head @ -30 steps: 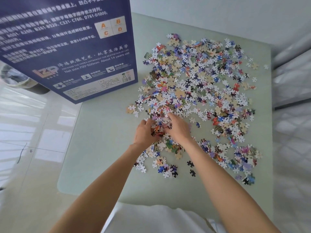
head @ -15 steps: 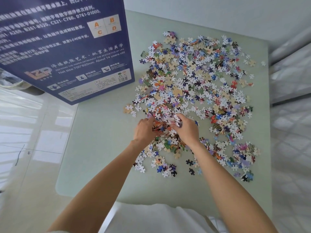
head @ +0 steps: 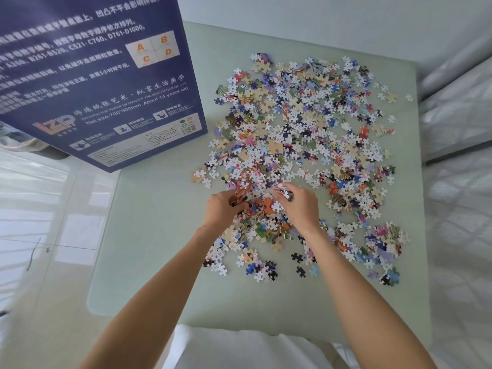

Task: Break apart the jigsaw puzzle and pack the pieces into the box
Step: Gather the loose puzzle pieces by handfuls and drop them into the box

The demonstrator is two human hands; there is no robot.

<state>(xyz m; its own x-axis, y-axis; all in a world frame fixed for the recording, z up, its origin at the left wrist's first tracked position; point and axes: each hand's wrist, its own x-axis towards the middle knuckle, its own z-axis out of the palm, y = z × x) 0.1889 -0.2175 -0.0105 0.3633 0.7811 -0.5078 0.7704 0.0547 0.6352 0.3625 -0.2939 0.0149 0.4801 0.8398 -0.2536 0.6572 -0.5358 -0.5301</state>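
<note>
Several loose jigsaw pieces (head: 306, 129) lie scattered in a wide heap across the pale green table (head: 159, 235). The dark blue puzzle box (head: 101, 83) stands at the table's far left, its printed side facing me. My left hand (head: 222, 209) and my right hand (head: 302, 206) are side by side at the near edge of the heap. Both have fingers curled round small clumps of pieces, with a mound of pieces between them.
A glossy pale floor (head: 40, 222) lies to the left of the table. White quilted bedding (head: 458, 209) runs along the right edge. A dark object (head: 16, 139) sits behind the box at far left. My white clothing (head: 239, 350) shows at the bottom.
My hands have drawn slightly apart and toward me, gathering pieces into clumps. The camera has shifted a little, so the box sits further left in view.
</note>
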